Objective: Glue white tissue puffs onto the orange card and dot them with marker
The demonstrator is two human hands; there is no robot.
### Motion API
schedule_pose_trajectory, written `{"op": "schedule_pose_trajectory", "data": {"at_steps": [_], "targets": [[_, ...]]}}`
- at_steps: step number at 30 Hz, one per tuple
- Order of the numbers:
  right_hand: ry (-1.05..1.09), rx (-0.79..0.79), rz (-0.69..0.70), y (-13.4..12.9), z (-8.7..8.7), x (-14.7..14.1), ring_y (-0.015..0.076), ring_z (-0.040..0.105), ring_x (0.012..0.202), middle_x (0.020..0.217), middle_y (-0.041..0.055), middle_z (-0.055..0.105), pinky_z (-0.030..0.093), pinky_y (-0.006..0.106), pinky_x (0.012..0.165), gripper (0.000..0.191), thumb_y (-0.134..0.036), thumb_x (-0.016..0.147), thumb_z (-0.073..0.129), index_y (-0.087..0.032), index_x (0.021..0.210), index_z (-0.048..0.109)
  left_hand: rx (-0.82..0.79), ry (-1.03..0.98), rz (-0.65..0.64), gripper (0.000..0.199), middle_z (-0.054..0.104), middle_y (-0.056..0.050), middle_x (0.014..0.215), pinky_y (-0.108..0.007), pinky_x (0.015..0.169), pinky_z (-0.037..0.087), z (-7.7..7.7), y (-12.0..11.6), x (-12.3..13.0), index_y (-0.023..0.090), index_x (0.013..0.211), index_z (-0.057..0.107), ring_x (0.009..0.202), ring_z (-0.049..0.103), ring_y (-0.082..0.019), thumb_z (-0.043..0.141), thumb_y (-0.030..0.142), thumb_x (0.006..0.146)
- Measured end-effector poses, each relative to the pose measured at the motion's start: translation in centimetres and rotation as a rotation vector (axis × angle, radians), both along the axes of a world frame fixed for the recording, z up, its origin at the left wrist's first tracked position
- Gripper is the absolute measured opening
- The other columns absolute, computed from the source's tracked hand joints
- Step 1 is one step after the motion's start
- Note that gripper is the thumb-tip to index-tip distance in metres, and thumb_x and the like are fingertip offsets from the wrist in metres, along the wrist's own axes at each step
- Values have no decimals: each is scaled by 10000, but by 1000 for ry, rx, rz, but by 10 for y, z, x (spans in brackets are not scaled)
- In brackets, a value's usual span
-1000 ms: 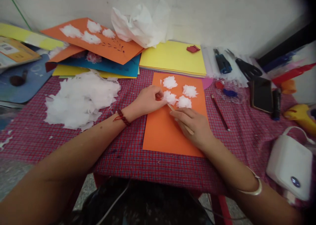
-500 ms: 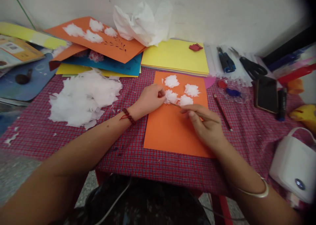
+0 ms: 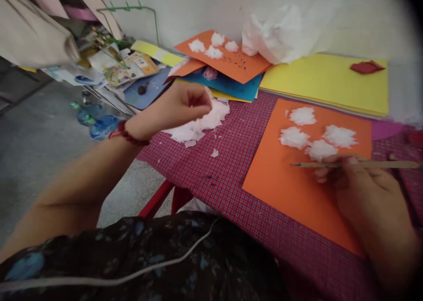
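My right hand grips a thin wooden paintbrush, held nearly level over the orange sheet. Its dark tip points left, just below the white tufts. Several ruffled white paper tufts, such as this one, sit on the upper part of that sheet. My left hand is raised over the pile of torn white paper pieces, partly covering it. The fingers of that hand are curled together, and whatever they may hold is hidden.
Behind the pile leans another orange sheet with white tufts and dark painted sprigs. A yellow paper stack carries a folded red paper. Crumpled white paper stands by the wall. Blue bottles are on the floor at left.
My left hand has lifted off the white tufts and moved left over the paper pile. My right hand still holds the paintbrush, its tip off the tufts. The view has turned left.
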State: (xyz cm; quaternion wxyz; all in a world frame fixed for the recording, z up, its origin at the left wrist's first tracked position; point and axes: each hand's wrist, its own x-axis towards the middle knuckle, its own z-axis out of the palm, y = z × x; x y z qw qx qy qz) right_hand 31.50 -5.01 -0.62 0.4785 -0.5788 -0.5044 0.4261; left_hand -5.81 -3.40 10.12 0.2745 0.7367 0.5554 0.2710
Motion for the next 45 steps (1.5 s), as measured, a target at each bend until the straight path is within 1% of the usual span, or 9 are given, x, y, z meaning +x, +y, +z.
{"op": "schedule_pose_trajectory", "data": {"at_steps": [6,10,14,17,21,27,31,38,45], "targets": [[10,-28,18,-5,4,-3,148,604,586,672,37,668,516,320,654,351,-535,801,717,-207,685,671,192,649,-19,190,660,-77,881,-330,748,494,-59,-71,-35,152,877,692,857,618,-209,600,312,922],[43,-7,16,-2,-5,0,148,620,596,655,38,673,522,302,644,418,-593,774,732,-188,686,679,314,695,80,228,649,-88,876,-362,790,513,-86,-82,-37,152,862,688,871,606,-218,517,266,960],[124,16,26,3,-12,3,143,615,573,637,29,662,509,289,594,356,-526,790,744,-177,742,697,361,248,157,158,648,-53,862,-310,724,509,-71,-77,-21,178,775,642,788,600,-153,565,224,906],[176,42,43,3,-12,4,145,615,562,640,35,663,484,293,564,243,-415,858,700,-176,814,705,150,-115,145,177,649,-35,842,-280,631,479,-48,-67,6,198,666,574,734,591,-131,637,226,830],[202,115,24,8,-13,4,129,589,513,622,19,658,471,282,532,234,-410,899,656,-189,826,674,-51,-299,63,237,601,3,700,-258,556,437,-37,-34,50,209,649,530,610,518,-107,698,278,800],[99,161,84,10,-13,3,113,620,547,703,6,712,520,274,580,240,-429,931,639,-196,898,683,-88,-382,-144,92,612,5,704,-230,593,439,-52,37,119,175,739,594,638,518,-90,673,177,786],[27,154,138,11,-9,0,122,640,577,723,4,723,539,288,595,256,-454,936,628,-204,936,685,-116,-458,-142,94,601,11,698,-226,589,415,-68,67,148,164,722,604,610,493,-77,584,81,762],[22,149,141,15,-7,-6,118,630,569,799,11,741,540,281,546,228,-448,920,650,-226,950,694,-203,-551,-117,139,557,30,664,-220,530,383,-94,77,145,182,738,567,546,457,-64,564,49,776],[69,151,79,16,-8,-7,110,635,560,847,15,757,532,268,519,234,-455,919,650,-229,968,689,-351,-471,-187,136,588,39,616,-212,520,443,-89,75,137,189,850,572,503,527,-66,591,60,811]]}}
